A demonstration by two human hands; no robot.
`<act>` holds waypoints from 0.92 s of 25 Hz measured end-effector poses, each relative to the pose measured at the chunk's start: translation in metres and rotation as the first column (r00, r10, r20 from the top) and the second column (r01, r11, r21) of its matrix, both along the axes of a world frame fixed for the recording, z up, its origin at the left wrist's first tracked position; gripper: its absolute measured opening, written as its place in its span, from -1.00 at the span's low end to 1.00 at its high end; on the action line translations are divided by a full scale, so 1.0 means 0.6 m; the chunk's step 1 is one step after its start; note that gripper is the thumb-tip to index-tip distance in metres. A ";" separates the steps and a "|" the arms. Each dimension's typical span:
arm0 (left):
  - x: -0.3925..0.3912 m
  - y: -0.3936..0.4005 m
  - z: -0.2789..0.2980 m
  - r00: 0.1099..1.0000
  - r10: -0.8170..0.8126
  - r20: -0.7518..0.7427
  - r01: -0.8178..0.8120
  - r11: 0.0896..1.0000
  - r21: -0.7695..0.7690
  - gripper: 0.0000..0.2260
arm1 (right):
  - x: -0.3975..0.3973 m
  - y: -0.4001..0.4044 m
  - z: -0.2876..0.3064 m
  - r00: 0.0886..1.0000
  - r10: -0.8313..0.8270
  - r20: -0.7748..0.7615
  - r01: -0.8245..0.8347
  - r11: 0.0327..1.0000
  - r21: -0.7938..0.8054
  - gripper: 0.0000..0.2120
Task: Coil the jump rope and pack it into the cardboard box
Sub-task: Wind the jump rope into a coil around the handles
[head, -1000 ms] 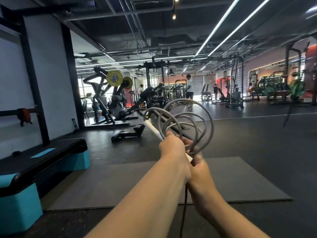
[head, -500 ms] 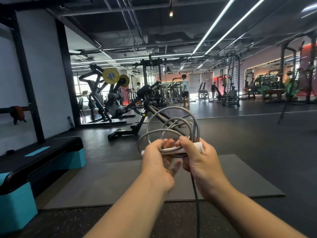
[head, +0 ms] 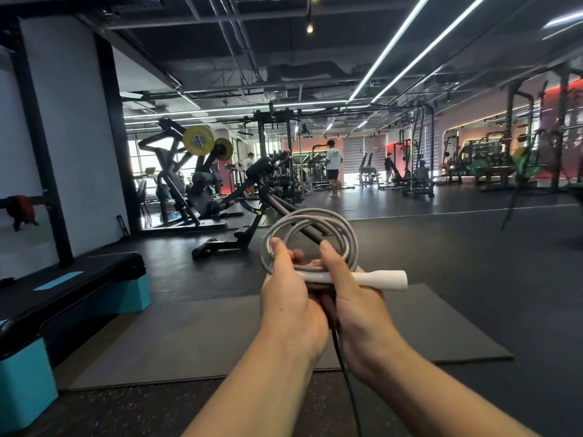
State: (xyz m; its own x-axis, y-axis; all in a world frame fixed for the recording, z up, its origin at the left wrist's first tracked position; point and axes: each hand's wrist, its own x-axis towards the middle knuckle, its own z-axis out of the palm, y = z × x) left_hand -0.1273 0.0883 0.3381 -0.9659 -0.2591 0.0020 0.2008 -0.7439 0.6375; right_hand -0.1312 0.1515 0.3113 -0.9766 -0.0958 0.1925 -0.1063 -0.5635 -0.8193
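I hold a grey jump rope [head: 340,228] wound into several loops at chest height in front of me. Its white handle [head: 380,279] lies level and sticks out to the right. My left hand [head: 288,298] grips the left side of the coil, thumb up along the loops. My right hand [head: 353,298] closes around the handle and the bottom of the coil. A dark cord [head: 345,373] hangs down from between my hands. No cardboard box is in view.
A grey floor mat [head: 189,335] lies below my hands. A black and teal step platform [head: 63,294] stands at the left. Weight machines [head: 202,184] fill the middle distance. People stand far back near a person in a white shirt [head: 333,167].
The coil went from upright with my arms crossed to held low between both hands. The white handle now lies level and pokes out to the right. The loops are tighter together.
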 end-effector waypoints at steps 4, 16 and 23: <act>0.022 -0.033 -0.049 0.979 0.087 0.187 0.027 0.847 -0.532 -0.51 | -0.001 0.054 0.032 0.990 -0.047 -0.136 0.089 0.944 0.319 -0.66; -0.006 -0.025 0.079 0.965 -0.253 -0.073 -0.258 -0.852 -0.456 -0.49 | -0.018 0.092 0.075 0.836 0.388 -0.388 0.482 -0.183 0.857 -0.85; -0.016 -0.057 0.061 0.935 -0.318 0.154 -0.115 -0.686 -0.718 -0.91 | -0.022 0.120 0.075 0.827 0.441 -0.348 0.463 -0.185 0.867 -0.85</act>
State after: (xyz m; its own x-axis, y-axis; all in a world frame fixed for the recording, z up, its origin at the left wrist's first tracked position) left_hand -0.1372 0.0540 0.3748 -0.8730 0.4865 0.0360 0.4867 0.8635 0.1325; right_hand -0.1447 0.2233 0.3562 -0.7912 -0.5818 0.1883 -0.6092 0.7769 -0.1592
